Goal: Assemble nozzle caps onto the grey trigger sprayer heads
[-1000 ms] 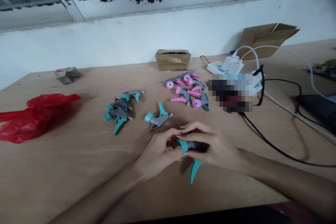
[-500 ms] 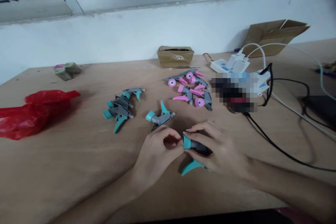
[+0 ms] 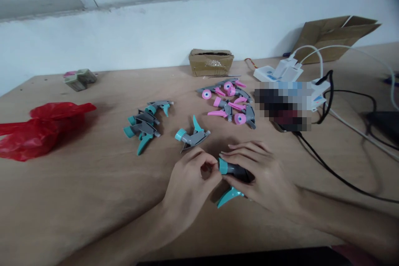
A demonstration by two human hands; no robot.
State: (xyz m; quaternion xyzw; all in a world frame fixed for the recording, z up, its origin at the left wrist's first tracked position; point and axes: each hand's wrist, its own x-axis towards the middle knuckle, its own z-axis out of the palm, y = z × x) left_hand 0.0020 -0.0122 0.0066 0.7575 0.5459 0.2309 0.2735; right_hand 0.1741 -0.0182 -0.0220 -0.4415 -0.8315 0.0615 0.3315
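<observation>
Our right hand (image 3: 264,172) holds a grey-and-teal plastic spray head (image 3: 237,171); our left hand (image 3: 190,181) pinches by its round teal collar (image 3: 223,166), and we can't tell if it grips anything. We should hold it still and pinch softly. Another grey-and-teal plastic sprayer (image 3: 193,138) lies just past our left hand, easy to bump.

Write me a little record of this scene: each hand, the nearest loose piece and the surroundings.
Right hand: around a grey-and-teal spray head
Left hand: pinched at its teal collar; anything inside the pinch is hidden
Nearest loose piece: matching spray head
Farther: pink-and-grey spray heads
Far left: red bag
Against wall: small cardboard box
</observation>
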